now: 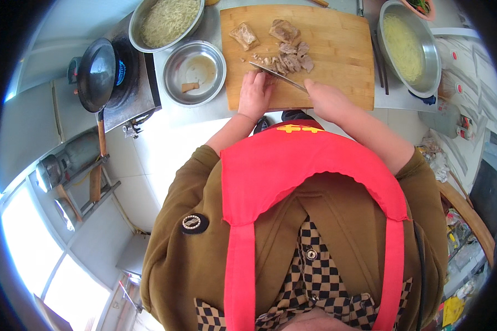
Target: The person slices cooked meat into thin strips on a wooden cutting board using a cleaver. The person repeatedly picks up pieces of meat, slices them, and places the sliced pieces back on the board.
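My right hand is closed on the handle of a kitchen knife, whose blade slants up to the left over a wooden cutting board. Beside the blade, my left hand rests with bent fingers near the board's front edge; the fingertips and whatever lies under them are partly hidden. Cut slices of cooked meat lie in a pile just beyond the knife. Two larger pieces are farther back: a meat chunk behind the slices and another meat chunk at the left.
Left of the board are a metal bowl with a brown piece and some liquid, and a basin of pale shreds. A wok sits by a lit blue burner. At right are chopsticks and a basin of yellowish shreds.
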Action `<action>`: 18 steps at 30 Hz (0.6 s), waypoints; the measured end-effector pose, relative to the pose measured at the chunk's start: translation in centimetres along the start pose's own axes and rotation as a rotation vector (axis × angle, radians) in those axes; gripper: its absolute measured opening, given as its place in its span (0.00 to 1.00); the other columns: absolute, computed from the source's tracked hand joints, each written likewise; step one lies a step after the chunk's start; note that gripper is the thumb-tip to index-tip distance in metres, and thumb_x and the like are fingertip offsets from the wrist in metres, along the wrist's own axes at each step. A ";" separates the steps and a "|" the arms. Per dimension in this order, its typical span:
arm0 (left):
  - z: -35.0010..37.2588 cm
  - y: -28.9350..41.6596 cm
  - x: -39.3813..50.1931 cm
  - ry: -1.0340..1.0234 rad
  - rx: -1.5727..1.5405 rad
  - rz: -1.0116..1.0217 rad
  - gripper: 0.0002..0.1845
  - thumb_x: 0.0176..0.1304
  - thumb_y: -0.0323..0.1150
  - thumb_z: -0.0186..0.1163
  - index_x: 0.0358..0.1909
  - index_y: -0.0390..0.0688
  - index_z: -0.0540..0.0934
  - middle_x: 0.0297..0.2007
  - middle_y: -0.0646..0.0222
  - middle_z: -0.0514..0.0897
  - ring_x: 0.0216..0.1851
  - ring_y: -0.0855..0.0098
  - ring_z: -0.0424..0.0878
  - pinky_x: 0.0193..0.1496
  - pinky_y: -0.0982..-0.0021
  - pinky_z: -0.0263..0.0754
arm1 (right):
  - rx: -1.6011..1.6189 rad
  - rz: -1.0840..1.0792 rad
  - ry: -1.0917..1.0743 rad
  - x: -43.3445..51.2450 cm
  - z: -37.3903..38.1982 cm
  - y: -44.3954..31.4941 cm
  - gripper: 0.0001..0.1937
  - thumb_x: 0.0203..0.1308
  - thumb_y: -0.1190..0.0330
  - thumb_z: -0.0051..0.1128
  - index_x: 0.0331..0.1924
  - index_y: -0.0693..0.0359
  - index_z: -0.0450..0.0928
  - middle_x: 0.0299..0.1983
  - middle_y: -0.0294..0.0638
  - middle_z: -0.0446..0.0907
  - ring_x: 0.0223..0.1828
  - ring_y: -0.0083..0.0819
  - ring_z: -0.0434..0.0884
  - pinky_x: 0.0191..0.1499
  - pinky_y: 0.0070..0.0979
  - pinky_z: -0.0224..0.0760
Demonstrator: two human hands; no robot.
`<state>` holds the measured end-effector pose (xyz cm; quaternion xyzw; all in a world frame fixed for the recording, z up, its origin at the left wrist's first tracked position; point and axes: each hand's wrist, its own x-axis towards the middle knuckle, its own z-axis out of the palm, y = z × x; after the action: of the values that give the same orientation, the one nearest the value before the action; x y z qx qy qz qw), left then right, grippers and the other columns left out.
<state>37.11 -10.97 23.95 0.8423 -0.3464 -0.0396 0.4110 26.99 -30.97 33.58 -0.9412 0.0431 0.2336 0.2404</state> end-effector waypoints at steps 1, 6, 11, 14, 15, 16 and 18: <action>0.1 -0.1 0.0 -0.015 0.004 0.003 0.15 0.54 0.28 0.66 0.43 0.40 0.77 0.46 0.52 0.77 0.49 0.48 0.74 0.53 0.54 0.70 | 0.017 0.026 -0.028 0.4 0.0 -0.3 0.10 0.60 0.78 0.47 0.45 0.68 0.66 0.36 0.61 0.80 0.42 0.60 0.80 0.42 0.52 0.71; 0.3 -0.2 0.1 -0.015 0.011 -0.012 0.15 0.53 0.27 0.66 0.43 0.39 0.77 0.46 0.53 0.77 0.49 0.48 0.73 0.54 0.54 0.70 | 0.060 0.022 0.021 3.4 1.7 -1.0 0.10 0.61 0.77 0.46 0.46 0.68 0.66 0.35 0.61 0.80 0.41 0.59 0.80 0.41 0.52 0.71; 0.0 0.0 0.0 0.029 0.053 0.019 0.16 0.54 0.26 0.67 0.45 0.39 0.78 0.47 0.52 0.76 0.49 0.49 0.75 0.54 0.57 0.72 | 0.258 0.109 0.110 2.9 2.2 1.0 0.15 0.66 0.68 0.51 0.53 0.65 0.66 0.40 0.61 0.80 0.43 0.60 0.79 0.44 0.50 0.71; 0.2 -0.1 -0.1 0.069 0.024 -0.002 0.17 0.53 0.25 0.67 0.45 0.39 0.78 0.47 0.52 0.76 0.48 0.50 0.76 0.51 0.59 0.74 | 0.213 0.076 0.124 1.4 1.7 1.8 0.14 0.66 0.68 0.51 0.51 0.66 0.67 0.39 0.61 0.80 0.43 0.59 0.80 0.45 0.51 0.71; 0.4 -0.2 0.0 0.078 -0.011 -0.020 0.17 0.53 0.25 0.67 0.45 0.38 0.78 0.47 0.52 0.76 0.47 0.51 0.76 0.50 0.59 0.74 | 0.184 0.078 0.113 0.7 1.4 2.0 0.14 0.66 0.68 0.51 0.50 0.66 0.67 0.39 0.61 0.81 0.43 0.59 0.80 0.45 0.51 0.70; 0.5 -0.4 0.1 0.091 -0.045 -0.036 0.17 0.52 0.25 0.67 0.45 0.38 0.78 0.47 0.52 0.76 0.46 0.51 0.76 0.49 0.60 0.75 | 0.195 0.102 0.099 0.5 1.1 2.1 0.13 0.66 0.67 0.51 0.50 0.66 0.67 0.39 0.61 0.80 0.43 0.59 0.79 0.45 0.51 0.70; 0.6 -0.8 0.3 0.080 -0.073 -0.109 0.17 0.52 0.24 0.67 0.45 0.38 0.78 0.47 0.52 0.76 0.45 0.51 0.77 0.47 0.60 0.75 | 0.217 0.139 0.087 0.1 0.5 2.1 0.13 0.67 0.66 0.51 0.50 0.64 0.67 0.38 0.61 0.80 0.44 0.60 0.79 0.45 0.50 0.70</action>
<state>37.59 -11.22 23.09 0.8454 -0.2815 -0.0407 0.4521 26.47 -32.56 32.30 -0.9135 0.1438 0.2027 0.3220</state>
